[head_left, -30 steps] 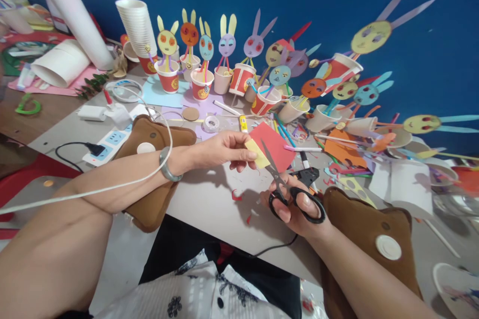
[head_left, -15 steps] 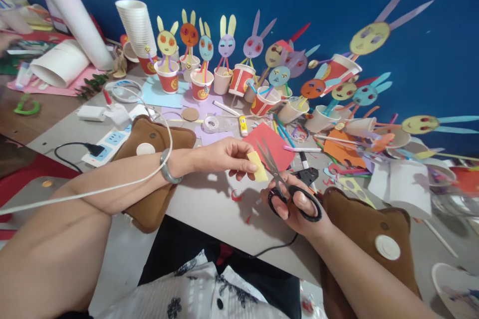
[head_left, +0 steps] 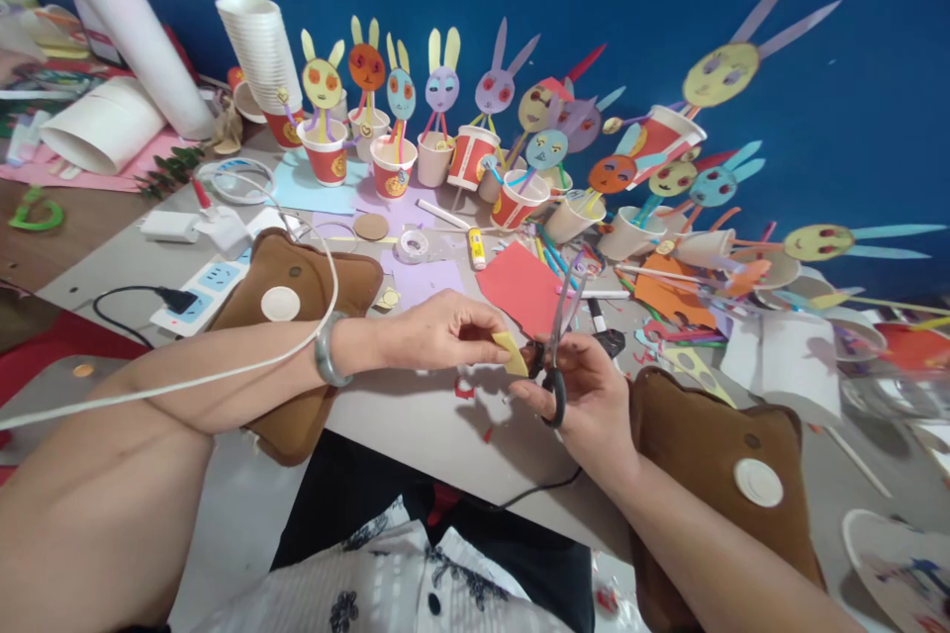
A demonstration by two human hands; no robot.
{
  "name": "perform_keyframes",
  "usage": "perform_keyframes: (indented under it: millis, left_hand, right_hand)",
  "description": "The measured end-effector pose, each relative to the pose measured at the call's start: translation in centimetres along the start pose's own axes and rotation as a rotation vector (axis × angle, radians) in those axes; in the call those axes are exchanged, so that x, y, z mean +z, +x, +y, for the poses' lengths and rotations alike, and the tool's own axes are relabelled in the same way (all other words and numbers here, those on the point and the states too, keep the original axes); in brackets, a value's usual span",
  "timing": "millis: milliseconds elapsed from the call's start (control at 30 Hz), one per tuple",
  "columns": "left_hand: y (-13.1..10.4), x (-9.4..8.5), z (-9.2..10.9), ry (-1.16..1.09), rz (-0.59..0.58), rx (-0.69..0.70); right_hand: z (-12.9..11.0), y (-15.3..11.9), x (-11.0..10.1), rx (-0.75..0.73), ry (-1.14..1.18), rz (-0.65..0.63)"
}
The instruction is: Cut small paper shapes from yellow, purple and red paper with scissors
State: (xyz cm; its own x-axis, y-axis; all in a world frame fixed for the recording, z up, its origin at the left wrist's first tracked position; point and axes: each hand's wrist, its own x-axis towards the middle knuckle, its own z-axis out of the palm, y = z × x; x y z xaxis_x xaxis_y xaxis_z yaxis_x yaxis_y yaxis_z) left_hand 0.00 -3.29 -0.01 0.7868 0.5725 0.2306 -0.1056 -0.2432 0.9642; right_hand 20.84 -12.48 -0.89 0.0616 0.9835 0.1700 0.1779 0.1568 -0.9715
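My left hand (head_left: 456, 334) pinches a small piece of yellow paper (head_left: 510, 353) between thumb and fingers, above the grey table (head_left: 423, 415). To its right, my right hand (head_left: 590, 396) grips black-handled scissors (head_left: 558, 346). The blades point up and away from me, slightly parted, and stand apart from the paper. One handle loop lies near the paper's right edge. Beyond my hands lies a sheet of red paper (head_left: 520, 285). Small red paper scraps (head_left: 464, 388) are on the table below my left hand.
Paper cups (head_left: 324, 153) with paper rabbit figures line the blue wall. Brown cushions (head_left: 716, 485) lie under both arms. A white cable (head_left: 185, 384) crosses over my left arm. A power strip (head_left: 197, 292), a glue stick (head_left: 476, 248) and a tape roll (head_left: 414, 245) lie around the table.
My right hand has turned the scissors from leaning left to pointing more upright, their handles swinging inward. The yellow paper has tilted in my left hand. The view has shifted slightly.
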Motion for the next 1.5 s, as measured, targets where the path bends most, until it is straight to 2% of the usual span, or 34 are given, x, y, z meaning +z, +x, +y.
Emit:
perform_keyframes:
  millis: [100, 467, 667, 833, 1133, 1367, 1500]
  left_hand:
    - [-0.3, 0.5, 0.4, 0.074, -0.012, 0.026]
    - [-0.5, 0.5, 1.1, 0.201, -0.077, -0.078]
    - [-0.4, 0.4, 1.0, 0.255, -0.138, -0.119]
    - [-0.2, 0.2, 1.3, 0.229, -0.15, -0.186]
    - [0.0, -0.5, 0.8, 0.239, -0.17, -0.09]
    - [0.0, -0.5, 0.8, 0.232, -0.174, -0.101]
    - [0.0, -0.6, 0.8, 0.211, -0.192, -0.151]
  right_hand:
    - [0.1, -0.4, 0.3, -0.016, 0.019, 0.01]
    - [-0.2, -0.5, 0.5, -0.043, 0.02, 0.056]
    - [0.0, -0.5, 0.4, -0.045, 0.006, 0.055]
    - [0.8, -0.3, 0.3, -0.057, -0.034, 0.002]
    - [1.2, 0.0, 0.4, -0.053, -0.035, -0.015]
    - [1.2, 0.3, 0.8, -0.066, 0.013, 0.025]
    - [1.0, 0.6, 1.0, -0.069, 0.005, 0.022]
